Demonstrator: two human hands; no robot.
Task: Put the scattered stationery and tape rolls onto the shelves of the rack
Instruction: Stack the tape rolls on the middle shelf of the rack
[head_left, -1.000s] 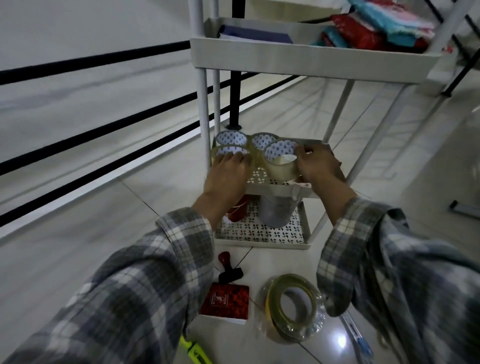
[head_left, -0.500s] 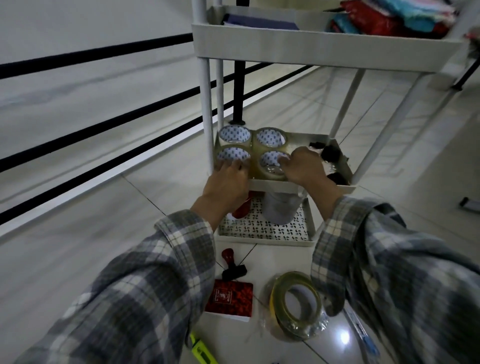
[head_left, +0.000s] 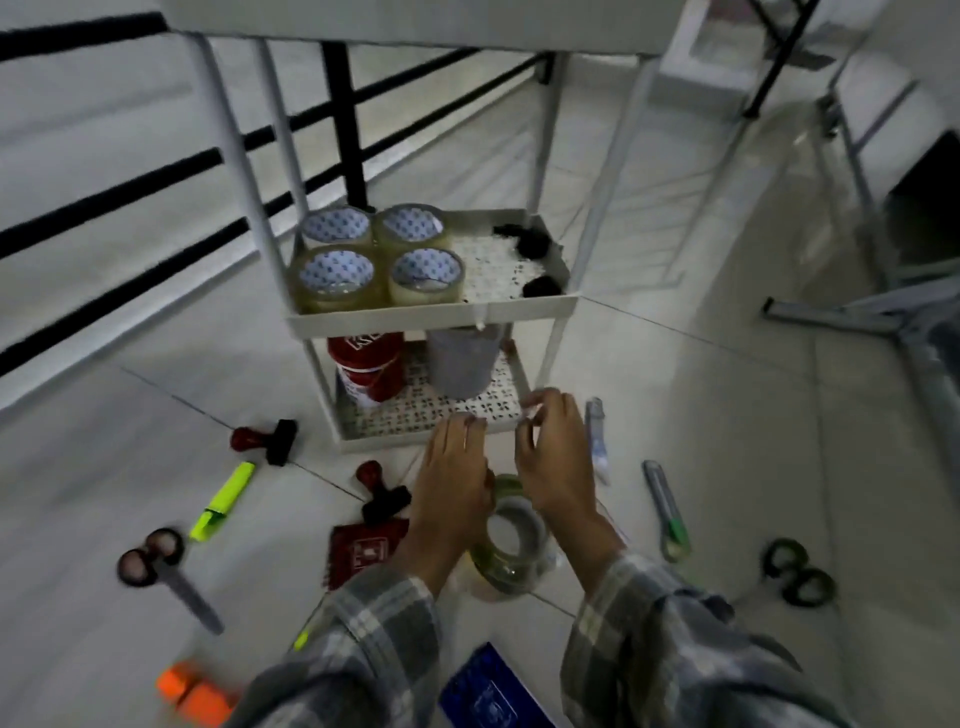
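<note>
Poised over the tape roll (head_left: 511, 556) with left hand (head_left: 457, 483) and right hand (head_left: 558, 462) loose, empty; next: clasp, lift onto rack (head_left: 431, 314).

White rack (head_left: 228, 130) shelves and tiled floor (head_left: 675, 364), stationery lying round the fingers.
Just beyond the fingers of left hand (head_left: 457, 488) and right hand (head_left: 556, 457), bottom shelf (head_left: 384, 434) holds red can (head_left: 370, 371) and grey cup (head_left: 461, 364) side by side. Above it, middle shelf (head_left: 395, 318) holds four tape rolls (head_left: 336, 275) in a square at its left end and black clips (head_left: 530, 240) at its right. On floor: big tape roll (head_left: 511, 551) behind the fingers, between the wrists. Left of the fingers are red pad (head_left: 363, 553) and two stamps (head_left: 267, 441). Farther left are yellow highlighter (head_left: 223, 493), red-handled scissors (head_left: 166, 577) and orange block (head_left: 197, 693). White tube (head_left: 597, 441) lies just right of the fingers, then green cutter (head_left: 667, 512), with black-handled scissors (head_left: 797, 571) well right. Blue book (head_left: 488, 696) lies nearest the person.
</note>
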